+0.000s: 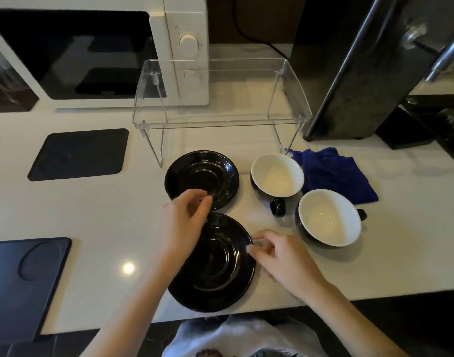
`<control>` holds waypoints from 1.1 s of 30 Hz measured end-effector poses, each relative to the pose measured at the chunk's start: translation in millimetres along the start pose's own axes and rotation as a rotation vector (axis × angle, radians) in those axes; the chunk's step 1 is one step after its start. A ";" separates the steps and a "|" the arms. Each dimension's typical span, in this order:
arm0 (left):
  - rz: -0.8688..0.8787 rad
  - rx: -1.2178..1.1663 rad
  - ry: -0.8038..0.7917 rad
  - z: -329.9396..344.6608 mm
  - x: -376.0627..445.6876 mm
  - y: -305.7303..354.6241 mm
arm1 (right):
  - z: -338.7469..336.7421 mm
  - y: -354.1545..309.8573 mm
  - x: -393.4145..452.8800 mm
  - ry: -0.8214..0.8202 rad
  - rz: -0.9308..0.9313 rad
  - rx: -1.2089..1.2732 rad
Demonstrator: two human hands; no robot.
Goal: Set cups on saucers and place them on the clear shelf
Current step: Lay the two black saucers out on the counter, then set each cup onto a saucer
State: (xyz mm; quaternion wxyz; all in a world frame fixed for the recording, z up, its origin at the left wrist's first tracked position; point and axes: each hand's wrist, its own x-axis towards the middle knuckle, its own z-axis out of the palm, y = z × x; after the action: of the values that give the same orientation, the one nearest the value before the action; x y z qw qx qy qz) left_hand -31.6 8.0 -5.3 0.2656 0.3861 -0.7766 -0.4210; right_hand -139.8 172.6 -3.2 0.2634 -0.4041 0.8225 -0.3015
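Right hand (285, 261) fingertips pinch the right rim of the near saucer (213, 264), glossy black and round; left hand (187, 217), fingers loosely curled and holding nothing, hovers over the far saucer's (202, 176) near edge; two black cups (277, 176) (329, 217) with white bowls stand empty to the right on the pale counter (92, 210); the clear plastic shelf (220, 99) stands behind.

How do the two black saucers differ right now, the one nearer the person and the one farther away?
The near saucer has both hands at its rim, the left hand on one side and the right hand on the other; the far saucer is only overlapped by left fingers. The far saucer lies by the clear shelf, the near one at the counter's edge. Both are glossy black, flat and without a cup.
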 end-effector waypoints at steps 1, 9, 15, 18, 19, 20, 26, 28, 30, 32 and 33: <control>-0.069 -0.154 -0.104 8.6 -3.5 8.5 | -10.5 -1.0 -1.1 0.049 -0.040 -0.022; -0.657 -0.722 -0.644 63.9 -6.2 58.1 | -97.7 35.0 -3.5 0.528 -0.124 -0.223; -0.690 -0.693 -0.621 90.7 -6.4 64.0 | -116.9 79.9 2.2 0.374 0.175 -0.139; -0.660 -0.687 -0.591 95.7 -5.9 61.9 | -115.8 90.0 3.2 0.298 0.194 -0.100; -0.645 -0.677 -0.595 96.1 -5.7 61.5 | -114.8 92.1 3.4 0.302 0.180 -0.079; -0.636 -0.669 -0.599 96.2 -5.6 61.4 | -113.3 93.2 3.2 0.312 0.164 -0.055; -0.556 -0.630 -0.527 91.3 -4.5 60.4 | -106.3 98.8 3.3 0.369 0.113 0.007; -0.520 -0.635 -0.482 86.2 -2.3 58.9 | -103.8 98.9 3.3 0.384 0.087 0.036; -0.479 -0.629 -0.465 78.8 0.5 56.5 | -100.9 97.7 3.2 0.392 0.050 0.042; -0.431 -0.595 -0.459 69.5 2.5 51.8 | -98.1 93.7 3.7 0.397 0.010 0.031; -0.409 -0.582 -0.451 64.5 3.4 48.6 | -97.1 90.2 4.5 0.396 -0.011 0.025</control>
State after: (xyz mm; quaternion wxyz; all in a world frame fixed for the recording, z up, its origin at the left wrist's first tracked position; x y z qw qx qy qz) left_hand -99.4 51.1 4.2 0.0979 0.3394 -0.5712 -0.7409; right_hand -253.5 240.7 -2.0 0.1000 -0.3379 0.8522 -0.3868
